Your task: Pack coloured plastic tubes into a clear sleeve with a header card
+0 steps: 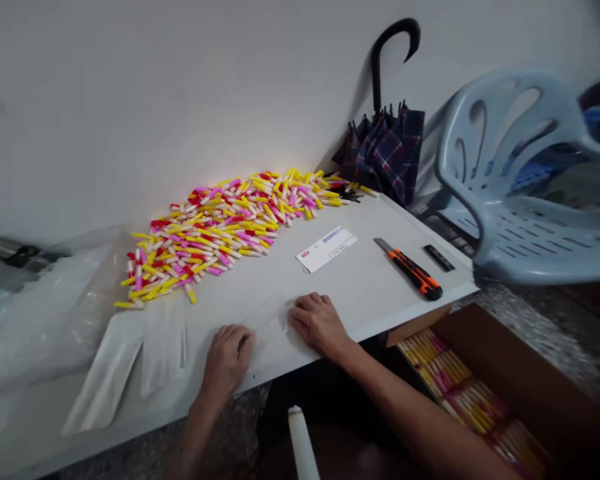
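Observation:
My left hand (227, 360) and my right hand (320, 325) rest palm-down near the front edge of a white table (275, 340), with a thin transparent plastic sheet (265, 320) under or beside them. The sheet creases by my right fingertips. Neither hand shows a closed grip. Beyond them, a large heap of small yellow, pink, red and white plastic tubes (225, 233) spreads along the wall. A printed white card (327, 249) lies between the heap and my right hand.
An orange-and-black utility knife (413, 273) and a small black case (439, 257) lie at the table's right end. Beyond stand a plaid umbrella (385, 140) and a pale blue plastic chair (520, 193). A cardboard box (510, 373) of packed tubes sits below right; a plastic bag (45, 313) lies left.

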Motion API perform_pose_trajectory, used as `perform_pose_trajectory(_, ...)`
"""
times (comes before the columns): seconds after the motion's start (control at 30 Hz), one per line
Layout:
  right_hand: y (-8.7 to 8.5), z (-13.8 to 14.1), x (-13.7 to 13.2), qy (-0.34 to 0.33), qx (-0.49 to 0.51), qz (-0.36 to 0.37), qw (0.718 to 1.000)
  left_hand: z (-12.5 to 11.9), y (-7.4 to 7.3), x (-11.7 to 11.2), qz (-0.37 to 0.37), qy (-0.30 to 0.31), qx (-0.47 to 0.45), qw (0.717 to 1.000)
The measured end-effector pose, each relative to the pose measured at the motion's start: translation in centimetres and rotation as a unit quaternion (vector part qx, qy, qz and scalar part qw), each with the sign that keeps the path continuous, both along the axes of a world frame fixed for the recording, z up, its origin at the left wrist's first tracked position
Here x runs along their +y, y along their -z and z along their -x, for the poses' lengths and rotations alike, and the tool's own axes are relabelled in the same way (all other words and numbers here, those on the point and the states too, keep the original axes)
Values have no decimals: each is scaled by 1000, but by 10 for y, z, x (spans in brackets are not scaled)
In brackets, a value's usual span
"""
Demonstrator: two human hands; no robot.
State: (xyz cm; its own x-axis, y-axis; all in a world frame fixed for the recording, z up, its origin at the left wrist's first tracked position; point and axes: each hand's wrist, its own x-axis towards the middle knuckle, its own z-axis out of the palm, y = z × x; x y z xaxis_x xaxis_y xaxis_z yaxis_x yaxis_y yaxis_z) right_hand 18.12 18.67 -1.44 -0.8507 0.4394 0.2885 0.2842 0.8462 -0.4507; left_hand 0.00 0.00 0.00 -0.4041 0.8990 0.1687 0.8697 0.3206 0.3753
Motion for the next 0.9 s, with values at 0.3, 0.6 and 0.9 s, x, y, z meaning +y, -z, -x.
perform_pose_trajectory(0.3,-3,-3,2,11,-6,8,1000,-20,-2,70,38,15,-25,999)
perform_pose_trajectory(0.6,1,-6,23,23,58,139,988,-37,24,66,-126,0,-26,992)
perform_pose_trajectory(0.9,-45,8,213,331,-197,106,917,-39,32,64,-171,-5,-35,985)
